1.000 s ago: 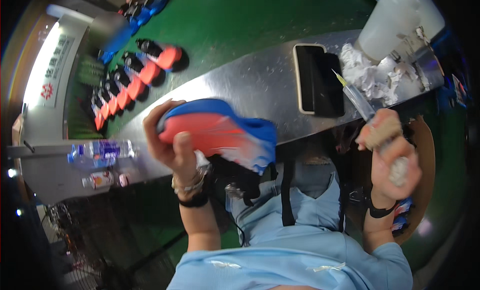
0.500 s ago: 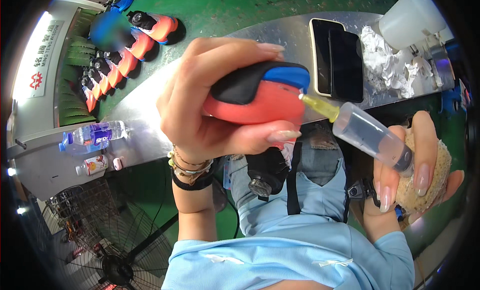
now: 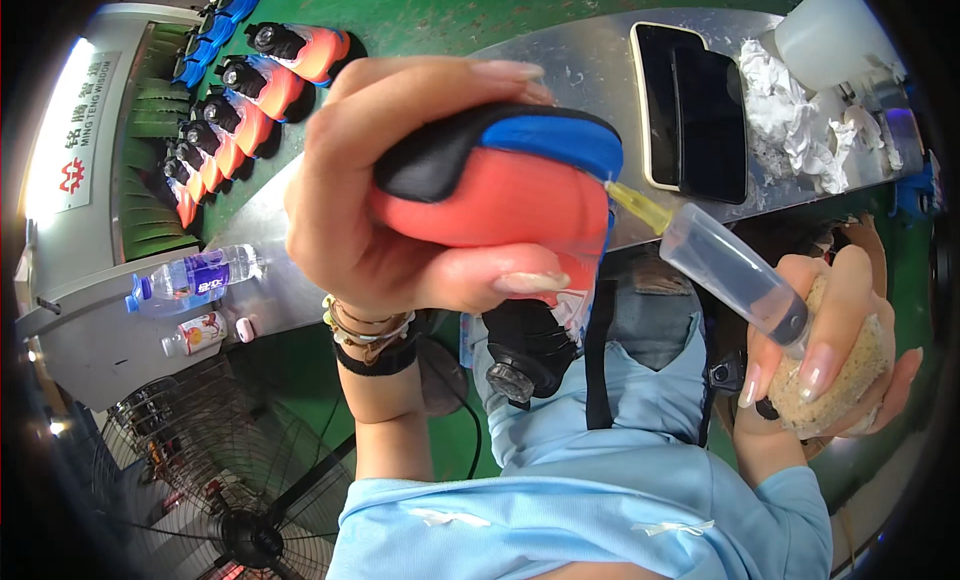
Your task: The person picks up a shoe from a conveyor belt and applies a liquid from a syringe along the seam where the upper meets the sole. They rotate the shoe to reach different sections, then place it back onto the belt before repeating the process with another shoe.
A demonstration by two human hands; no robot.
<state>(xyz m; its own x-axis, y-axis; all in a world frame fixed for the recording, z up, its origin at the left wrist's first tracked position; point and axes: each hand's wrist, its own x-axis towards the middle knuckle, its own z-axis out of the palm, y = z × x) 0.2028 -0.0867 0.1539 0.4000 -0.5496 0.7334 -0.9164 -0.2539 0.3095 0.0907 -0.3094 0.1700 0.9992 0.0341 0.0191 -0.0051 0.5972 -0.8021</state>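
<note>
My left hand point(image 3: 345, 195) is closed around a coral shoe point(image 3: 500, 200) with a blue and black sole, raised above the bench with its toe toward my right. A black insert with a clear round end point(image 3: 510, 380) shows at the shoe's lower side. In my right hand point(image 3: 840, 325) is a clear syringe point(image 3: 715, 260) with a dark plunger. Its yellow dispensing tip point(image 3: 640, 208) meets the seam between the coral upper and the blue sole at the toe. That same hand also grips a tan speckled sponge point(image 3: 840, 385) against its palm.
On the metal bench point(image 3: 570, 70) lie two dark phones point(image 3: 690, 110), crumpled white tissue point(image 3: 785, 120) and a translucent tub point(image 3: 835, 35). Several similar shoes point(image 3: 270, 85) line the far left. A water bottle point(image 3: 200, 275) and small bottle point(image 3: 195, 333) sit left, above a fan point(image 3: 250, 535).
My left hand has tilted the shoe, showing more of its coral side, and shifted slightly left. The syringe and sponge have moved a little left, the tip staying at the seam.
</note>
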